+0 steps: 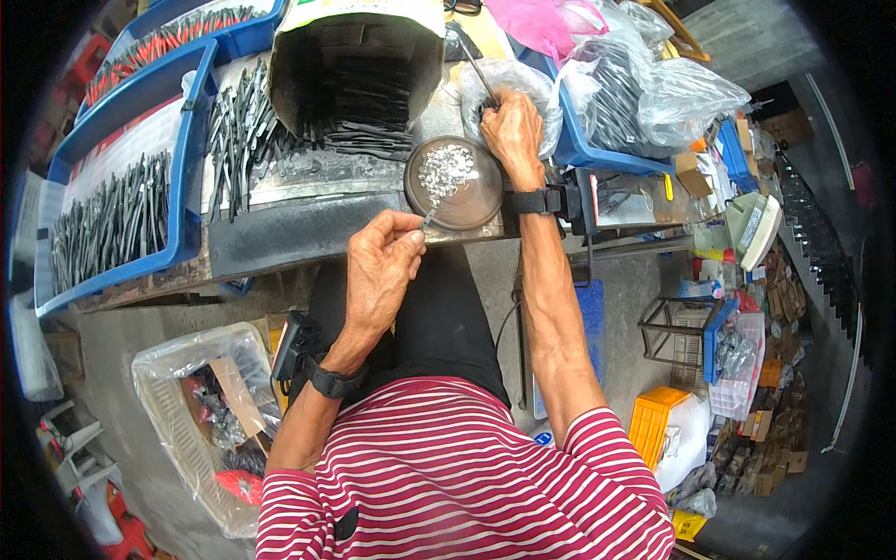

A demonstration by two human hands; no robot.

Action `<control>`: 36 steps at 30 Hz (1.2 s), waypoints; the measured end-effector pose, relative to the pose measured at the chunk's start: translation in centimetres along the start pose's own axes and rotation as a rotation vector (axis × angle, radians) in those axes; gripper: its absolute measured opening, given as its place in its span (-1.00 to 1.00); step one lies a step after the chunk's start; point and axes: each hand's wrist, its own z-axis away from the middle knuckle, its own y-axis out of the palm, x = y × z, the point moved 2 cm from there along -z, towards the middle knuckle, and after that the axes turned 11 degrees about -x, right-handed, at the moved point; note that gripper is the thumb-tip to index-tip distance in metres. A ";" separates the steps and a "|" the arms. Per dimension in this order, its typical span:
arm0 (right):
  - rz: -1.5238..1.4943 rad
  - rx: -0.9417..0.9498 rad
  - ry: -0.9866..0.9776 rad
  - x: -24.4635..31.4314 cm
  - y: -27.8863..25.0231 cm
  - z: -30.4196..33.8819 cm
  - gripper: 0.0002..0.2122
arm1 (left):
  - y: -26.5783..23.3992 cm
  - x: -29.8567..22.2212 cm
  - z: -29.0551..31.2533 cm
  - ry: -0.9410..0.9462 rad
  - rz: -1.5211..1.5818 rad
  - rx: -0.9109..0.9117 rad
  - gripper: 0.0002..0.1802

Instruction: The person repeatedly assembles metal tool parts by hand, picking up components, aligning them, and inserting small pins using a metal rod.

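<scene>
My left hand is at the table's front edge, thumb and index finger pinched on a small pale piece. Just beyond it sits a round brownish dish with a heap of tiny silver-white pieces in it. My right hand is closed round a thin dark rod, which slants up and away to the left. That hand is over a clear plastic bag; what lies under the fingers is mostly hidden.
An open carton with dark slim parts stands behind the dish. Loose black parts lie left of it. Blue trays hold more at the left; another blue tray is at the right. A lined basket stands on the floor.
</scene>
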 end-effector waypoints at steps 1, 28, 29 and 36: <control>0.016 0.004 -0.007 -0.1 0.2 -0.1 -0.85 | 0.0 0.1 0.0 0.002 0.001 0.004 -0.89; -0.464 0.049 0.300 0.2 -4.9 3.0 -0.83 | 0.1 -0.3 0.3 -0.055 0.020 0.024 -0.85; -0.542 0.070 0.313 0.5 -5.7 3.3 -0.83 | 0.2 -0.4 0.4 -0.065 0.029 0.026 -0.85; -0.864 0.291 0.514 4.7 -9.6 6.7 -0.84 | 0.4 -0.5 0.6 -0.105 0.046 0.013 -0.87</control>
